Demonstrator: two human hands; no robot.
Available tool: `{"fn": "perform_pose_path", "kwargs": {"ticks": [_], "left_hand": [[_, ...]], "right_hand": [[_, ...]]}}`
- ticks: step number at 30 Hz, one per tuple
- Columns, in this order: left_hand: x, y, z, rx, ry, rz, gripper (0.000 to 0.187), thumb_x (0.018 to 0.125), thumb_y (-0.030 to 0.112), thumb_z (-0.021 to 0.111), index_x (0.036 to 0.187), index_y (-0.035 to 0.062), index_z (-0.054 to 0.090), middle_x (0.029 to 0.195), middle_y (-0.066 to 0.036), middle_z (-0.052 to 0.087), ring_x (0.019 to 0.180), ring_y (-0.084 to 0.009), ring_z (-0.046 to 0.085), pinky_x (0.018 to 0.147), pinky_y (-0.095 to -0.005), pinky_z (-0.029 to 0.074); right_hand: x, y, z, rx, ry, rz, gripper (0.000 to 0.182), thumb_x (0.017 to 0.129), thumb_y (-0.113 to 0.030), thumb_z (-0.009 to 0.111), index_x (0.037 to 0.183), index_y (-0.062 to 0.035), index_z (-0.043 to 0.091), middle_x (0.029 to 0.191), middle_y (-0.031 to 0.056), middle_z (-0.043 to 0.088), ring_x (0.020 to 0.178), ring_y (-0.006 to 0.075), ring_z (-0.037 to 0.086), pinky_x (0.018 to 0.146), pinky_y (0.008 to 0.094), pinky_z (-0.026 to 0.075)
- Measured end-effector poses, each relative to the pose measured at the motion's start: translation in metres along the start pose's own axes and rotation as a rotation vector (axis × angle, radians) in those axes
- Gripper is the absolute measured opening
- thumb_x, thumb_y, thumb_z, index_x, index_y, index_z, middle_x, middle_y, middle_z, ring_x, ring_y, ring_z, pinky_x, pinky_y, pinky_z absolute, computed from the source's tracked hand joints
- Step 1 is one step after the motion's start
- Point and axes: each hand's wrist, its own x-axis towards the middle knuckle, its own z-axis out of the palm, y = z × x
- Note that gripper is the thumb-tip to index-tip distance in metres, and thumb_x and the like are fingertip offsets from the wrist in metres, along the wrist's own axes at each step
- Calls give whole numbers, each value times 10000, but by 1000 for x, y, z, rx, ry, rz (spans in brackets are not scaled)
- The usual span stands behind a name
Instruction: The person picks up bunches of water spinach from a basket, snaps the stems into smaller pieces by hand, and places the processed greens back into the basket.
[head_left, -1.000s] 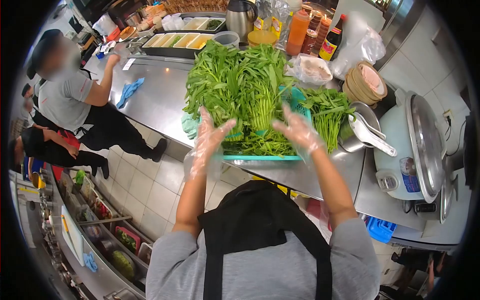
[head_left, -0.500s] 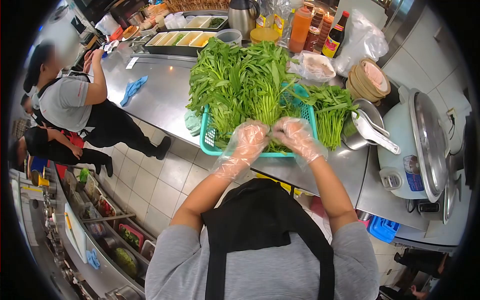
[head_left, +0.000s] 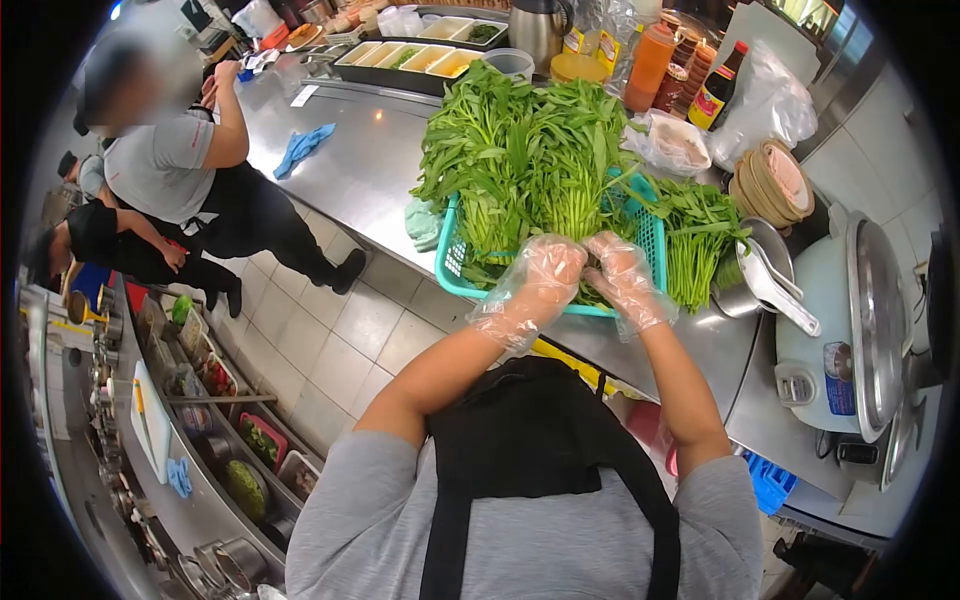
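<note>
The long-stemmed, leafy green vegetables (head_left: 575, 135) lie heaped in a teal, perforated plastic basket (head_left: 451, 252) on the stainless-steel counter (head_left: 385, 185), leaves spread over the far side and cut stems towards the person; a separate bunch of slender green stems and leaves (head_left: 690, 270) lies just beside the basket, near a round metal pot (head_left: 733, 292) and a white plastic ladle (head_left: 777, 297)

The left hand (head_left: 553, 266), in a clear, loose plastic glove, is at the near stem ends, its fingers curled in together; the right hand (head_left: 620, 264), gloved alike, is close beside it over the near part of the basket, its fingers bent inward; the gloves and the hands themselves hide what lies between the fingers, so whether either is clamped on stems cannot be told

The greens look light in small bunches and heavier as a heap; the leaves look soft and floppy, easily bruised or torn, while the stems look firmer yet crisp enough to snap if bent hard; if wet, they could slide against the slack plastic; the best hold would seem to be around the gathered stems, a little above the cut ends, snug rather than tight, with the leafy tops supported from beneath
</note>
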Motion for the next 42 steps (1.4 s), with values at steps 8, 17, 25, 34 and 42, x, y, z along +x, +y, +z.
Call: {"fn": "perform_pose_path", "kwargs": {"ticks": [8, 17, 25, 34, 42], "left_hand": [[1, -6, 15, -59, -70, 22, 177, 719, 143, 673, 882, 84, 642, 736, -95, 589, 750, -318, 609, 686, -437, 485], [4, 7, -28, 22, -40, 8, 197, 736, 136, 679, 905, 55, 620, 828, -130, 585, 786, -311, 618, 695, -425, 512], [-2, 5, -24, 47, -17, -12, 115, 741, 107, 662, 819, 49, 601, 764, -135, 589, 731, -325, 633, 618, -429, 515], [-3, 2, -25, -389, 156, -100, 109, 754, 83, 646, 843, 46, 595, 800, -157, 576, 798, -362, 588, 699, -473, 484], [-2, 6, -30, -28, 192, 103, 86, 703, 103, 671, 741, 71, 601, 784, -109, 594, 811, -295, 607, 675, -427, 484]], "right_hand": [[4, -1, -3, -122, -121, -85, 263, 711, -131, 729, 965, -120, 661, 925, 101, 584, 905, 300, 598, 796, 419, 492], [5, -7, -10, -131, 121, -236, 303, 691, -129, 721, 966, -69, 607, 957, 114, 592, 940, 329, 588, 812, 418, 499], [10, 0, 1, -167, 60, -264, 210, 696, -135, 698, 858, -89, 573, 895, 105, 567, 912, 322, 565, 790, 419, 492], [13, -5, -11, 398, 206, 308, 324, 803, -297, 742, 963, -48, 610, 1029, 114, 629, 920, 327, 611, 802, 413, 501], [64, 81, 55, 188, -253, 398, 767, 751, -704, 643, 959, 33, 695, 857, 203, 656, 874, 285, 626, 812, 385, 481]]}}
